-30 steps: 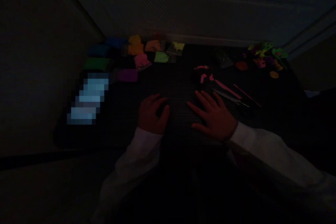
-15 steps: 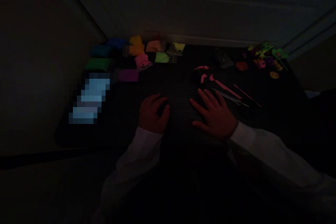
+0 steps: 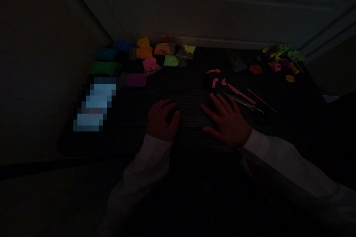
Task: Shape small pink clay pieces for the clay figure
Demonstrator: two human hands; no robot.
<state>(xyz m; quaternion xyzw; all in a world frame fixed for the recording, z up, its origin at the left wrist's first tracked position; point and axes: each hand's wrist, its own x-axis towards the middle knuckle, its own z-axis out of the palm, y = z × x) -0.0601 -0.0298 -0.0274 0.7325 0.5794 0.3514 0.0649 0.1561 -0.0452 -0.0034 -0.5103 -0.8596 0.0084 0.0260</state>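
Note:
On the dark table (image 3: 189, 118) rests my left hand (image 3: 162, 120), palm down, its fingers slightly bent and holding nothing. My right hand (image 3: 229, 122) lies flat to the right of it, fingers spread, also with nothing in it. Close beyond the right fingertips sit a pair of scissors (image 3: 244, 104) and a pink flat modelling tool (image 3: 240, 93). A thinner pink stick tool (image 3: 261, 100) lies farther right. Just above that hand is a dark object with pink pieces (image 3: 215, 82) on it; its shape is hard to make out in the dim light.
Coloured packets, among them a purple packet (image 3: 136, 80) and a green packet (image 3: 103, 68), line the back left. A glowing, blurred-out screen (image 3: 96, 104) lies at the left. Colourful small figures (image 3: 283, 59) and a yellow disc (image 3: 290, 78) stand at the back right, before a pale panel (image 3: 250, 18).
Both hands stay in the same place, and nothing on the table has moved. The picture is a little darker and has shifted very slightly.

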